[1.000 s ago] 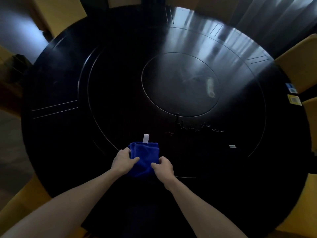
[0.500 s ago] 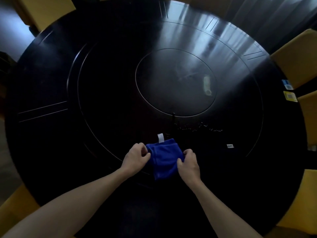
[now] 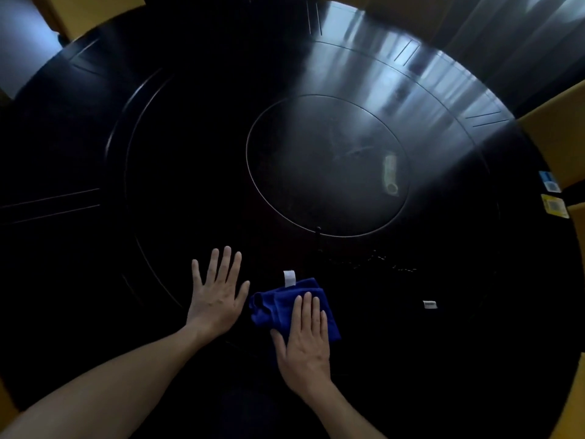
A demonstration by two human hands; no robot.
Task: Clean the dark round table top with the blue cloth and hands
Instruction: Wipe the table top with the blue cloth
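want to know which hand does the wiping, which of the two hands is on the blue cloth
The right hand: it lies flat on the blue cloth. The left hand is spread flat on the bare dark table top beside the cloth.

Yellow chairs (image 3: 560,134) ringing table; barcode stickers (image 3: 552,205) at right.

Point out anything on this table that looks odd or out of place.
A small pale scrap lies right of the cloth, dark specks trail beyond it, and a pale smear marks the table centre.

Blue cloth (image 3: 278,307) with white tag (image 3: 289,278), black table (image 3: 190,153).
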